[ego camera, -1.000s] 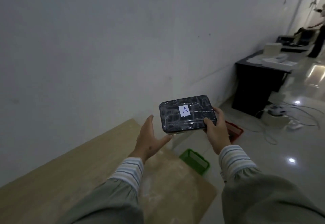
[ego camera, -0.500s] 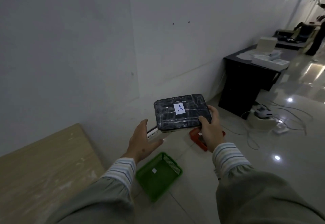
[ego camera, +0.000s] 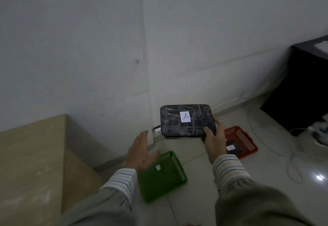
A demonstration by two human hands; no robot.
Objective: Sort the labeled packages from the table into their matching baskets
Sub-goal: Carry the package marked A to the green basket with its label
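Observation:
My right hand (ego camera: 213, 141) grips the near right corner of a flat black wrapped package (ego camera: 188, 121) with a white label marked "A", held level in the air above the floor. My left hand (ego camera: 141, 152) is open and empty, off the package, hovering over the far left rim of a green basket (ego camera: 162, 177) on the floor. The green basket holds only a small white tag. To its right a red basket (ego camera: 242, 141) sits on the floor, partly hidden by my right hand, with a dark labelled package (ego camera: 232, 148) inside.
The wooden table (ego camera: 30, 163) fills the lower left, its corner near the green basket. A white wall runs behind. A black desk (ego camera: 301, 87) stands at the right, with cables and a power strip (ego camera: 317, 133) on the glossy tiled floor.
The view has swung right and down from the table toward the floor baskets. My left hand has let go of the package and dropped lower; my right hand keeps carrying it.

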